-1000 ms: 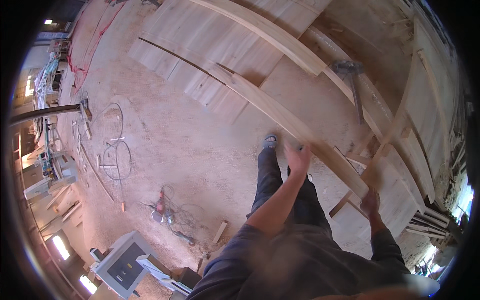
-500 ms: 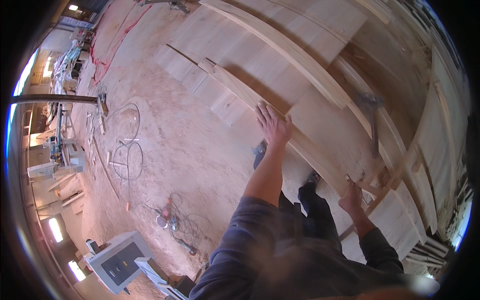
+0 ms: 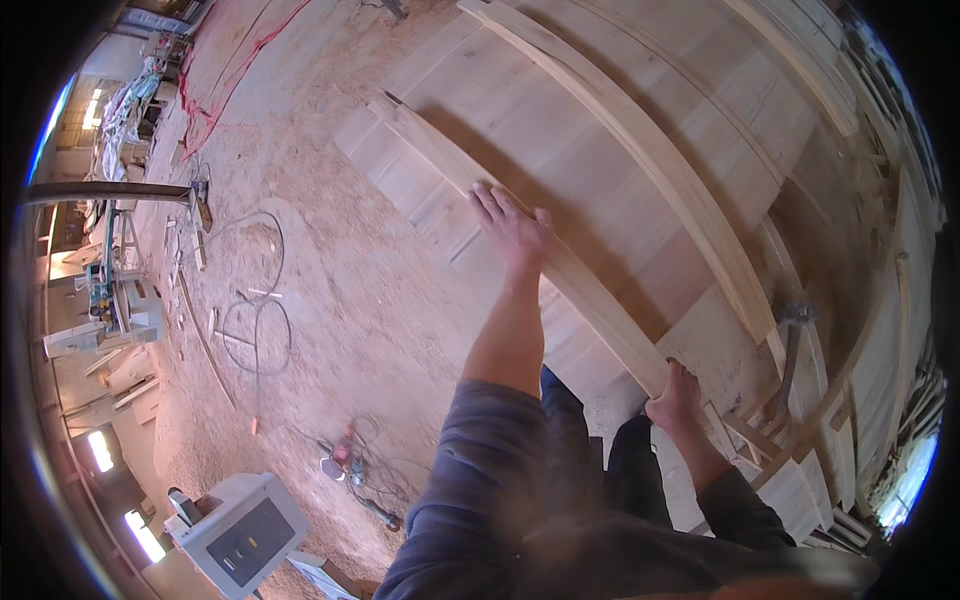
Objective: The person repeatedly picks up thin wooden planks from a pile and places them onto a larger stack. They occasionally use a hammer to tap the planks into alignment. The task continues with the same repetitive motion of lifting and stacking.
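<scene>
A long pale wooden plank [image 3: 592, 292] slants from the upper left down toward me, above wide wooden panels. My left hand [image 3: 512, 230] is closed over its middle, with the fingers over the far-left edge and the thumb on the other side. At the plank's near end, my right hand [image 3: 680, 398] grips it in a closed hold. To the right of this plank, a second long, curved-looking plank [image 3: 640, 165] lies over the wooden panels [image 3: 590, 125].
A metal clamp-like tool [image 3: 795, 318] stands by more timber on the right. On the dusty floor at left lie looped cable [image 3: 262, 335] and a corded power tool [image 3: 345, 462]. A grey machine box [image 3: 245, 535] is at lower left; a red-edged sheet [image 3: 235, 85] lies far left.
The plank and both my hands have shifted left in the picture, the right hand also slightly upward. The panels and second plank now sit further right in view.
</scene>
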The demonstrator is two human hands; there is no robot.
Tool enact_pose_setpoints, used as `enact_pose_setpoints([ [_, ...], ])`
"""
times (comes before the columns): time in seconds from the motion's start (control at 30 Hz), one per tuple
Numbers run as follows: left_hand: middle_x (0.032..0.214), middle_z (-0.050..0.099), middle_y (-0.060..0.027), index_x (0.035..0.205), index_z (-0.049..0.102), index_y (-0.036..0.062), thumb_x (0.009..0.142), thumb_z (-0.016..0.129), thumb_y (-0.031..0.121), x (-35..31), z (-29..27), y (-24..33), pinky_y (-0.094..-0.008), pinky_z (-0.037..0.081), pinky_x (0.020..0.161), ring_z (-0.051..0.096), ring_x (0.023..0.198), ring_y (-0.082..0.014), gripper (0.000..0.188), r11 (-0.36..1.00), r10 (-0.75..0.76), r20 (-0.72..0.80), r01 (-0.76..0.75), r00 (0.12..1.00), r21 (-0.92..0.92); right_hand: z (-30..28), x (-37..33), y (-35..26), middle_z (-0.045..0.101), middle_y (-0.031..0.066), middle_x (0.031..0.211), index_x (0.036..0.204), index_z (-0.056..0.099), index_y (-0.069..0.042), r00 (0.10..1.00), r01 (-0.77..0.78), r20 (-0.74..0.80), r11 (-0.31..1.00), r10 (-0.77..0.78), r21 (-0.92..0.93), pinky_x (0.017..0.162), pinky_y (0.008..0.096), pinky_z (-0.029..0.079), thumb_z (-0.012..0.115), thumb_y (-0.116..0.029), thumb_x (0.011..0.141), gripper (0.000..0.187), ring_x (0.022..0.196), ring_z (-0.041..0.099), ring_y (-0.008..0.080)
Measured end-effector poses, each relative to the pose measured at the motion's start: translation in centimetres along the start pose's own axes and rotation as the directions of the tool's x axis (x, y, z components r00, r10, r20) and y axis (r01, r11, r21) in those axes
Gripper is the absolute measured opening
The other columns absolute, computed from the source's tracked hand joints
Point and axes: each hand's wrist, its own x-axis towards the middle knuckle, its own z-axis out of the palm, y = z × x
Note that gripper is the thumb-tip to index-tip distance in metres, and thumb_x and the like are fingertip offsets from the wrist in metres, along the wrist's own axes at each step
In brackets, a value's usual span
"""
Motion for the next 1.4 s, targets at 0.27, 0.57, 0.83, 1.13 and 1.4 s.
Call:
enact_pose_setpoints([
  [0.27, 0.152, 0.022, -0.0349, 0.136, 0.037, -0.0149, 0.074, 0.061, 0.019, 3.6, -0.9, -1.4, -0.0514, 0.019, 0.119, 0.015, 0.144, -0.0505, 0.074, 0.994, -0.017, -0.020, 0.014, 1.000, -0.113, 4.3, -3.5, 12.8, 0.060, 0.0215, 0.119, 0.130, 0.051, 0.008, 0.814, -0.322, -0.212, 0.723, 0.541, 0.611, 0.098, 0.0422, 0.046, 0.066, -0.025, 0.086, 0.056, 0.113, 0.057, 0.0336],
  [0.57, 0.157, 0.017, -0.0304, 0.141, 0.033, -0.0141, 0.077, 0.062, 0.025, 9.2, -0.1, -3.8, -0.0464, 0.015, 0.122, 0.008, 0.148, -0.0437, 0.080, 0.999, -0.038, 0.020, 0.038, 0.999, -0.038, 6.3, 1.1, 6.7, 0.064, 0.0100, 0.099, 0.103, 0.060, -0.013, 0.768, -0.502, 0.399, 0.085, 0.501, 0.861, 0.064, 0.0540, 0.048, 0.054, -0.039, 0.085, 0.032, 0.089, 0.064, 0.0310],
  [0.83, 0.155, 0.020, -0.0317, 0.137, 0.037, -0.0142, 0.076, 0.065, 0.025, 13.3, -0.9, -6.4, -0.0503, 0.018, 0.120, 0.012, 0.146, -0.0483, 0.078, 0.992, -0.038, 0.038, 0.042, 0.999, -0.118, 6.6, 6.1, 1.1, 0.061, 0.0120, 0.111, 0.114, 0.057, -0.008, 0.440, -0.552, 0.487, -0.200, 0.754, 0.809, 0.071, 0.0531, 0.047, 0.049, -0.035, 0.084, 0.041, 0.099, 0.061, 0.0320],
  [1.13, 0.156, 0.018, -0.0306, 0.139, 0.035, -0.0144, 0.075, 0.067, 0.027, 28.9, -1.3, -14.7, -0.0528, 0.013, 0.120, 0.009, 0.147, -0.0476, 0.083, 0.987, -0.052, 0.100, 0.067, 0.994, -0.148, 3.6, 7.1, -4.0, 0.053, 0.0023, 0.129, 0.128, 0.054, -0.017, 0.202, -0.775, 0.455, -0.143, 0.867, 0.616, 0.073, 0.0536, 0.041, 0.035, -0.048, 0.087, 0.054, 0.118, 0.044, 0.0247],
  [1.4, 0.155, 0.019, -0.0323, 0.137, 0.036, -0.0145, 0.072, 0.062, 0.019, 35.7, -0.1, -17.4, -0.0548, 0.011, 0.120, 0.009, 0.147, -0.0480, 0.078, 0.967, -0.057, 0.102, 0.080, 0.993, -0.243, 0.8, 7.4, -9.1, 0.056, 0.0034, 0.131, 0.122, 0.052, -0.021, 0.360, -0.827, 0.407, 0.085, 0.840, 0.556, 0.080, 0.0515, 0.039, 0.037, -0.060, 0.083, 0.057, 0.109, 0.051, 0.0261],
])
